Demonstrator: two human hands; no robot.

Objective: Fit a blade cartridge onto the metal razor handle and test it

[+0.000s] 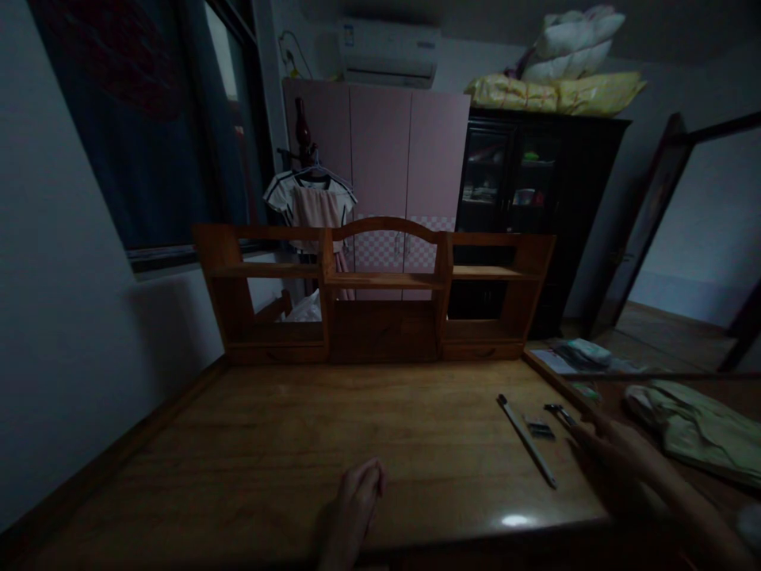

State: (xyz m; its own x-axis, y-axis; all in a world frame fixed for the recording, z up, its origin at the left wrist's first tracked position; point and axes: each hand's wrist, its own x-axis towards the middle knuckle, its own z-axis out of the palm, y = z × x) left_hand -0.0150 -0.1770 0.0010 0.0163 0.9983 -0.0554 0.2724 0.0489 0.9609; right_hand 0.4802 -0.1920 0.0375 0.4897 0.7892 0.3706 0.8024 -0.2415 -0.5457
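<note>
My left hand (360, 490) rests above the front middle of the wooden desk (297, 428), its fingers curled closed; whether anything is inside them is hidden. On the right side of the desk, my right hand (603, 440) has its fingers at the handle of a small T-shaped tool that looks like a razor (559, 412), its head pointing left. Just left of it lies a small dark flat piece (540, 429), too dim to name. Further left, a long thin pale stick with a dark end (526, 440) lies slanted on the desktop.
A wooden shelf unit (384, 281) stands along the desk's back edge. To the right lie a pale green cloth (701, 424) and plastic-wrapped items (579, 354). A wall (77, 341) borders the left. Behind are a pink wardrobe (380, 151) and a dark cabinet (586, 174).
</note>
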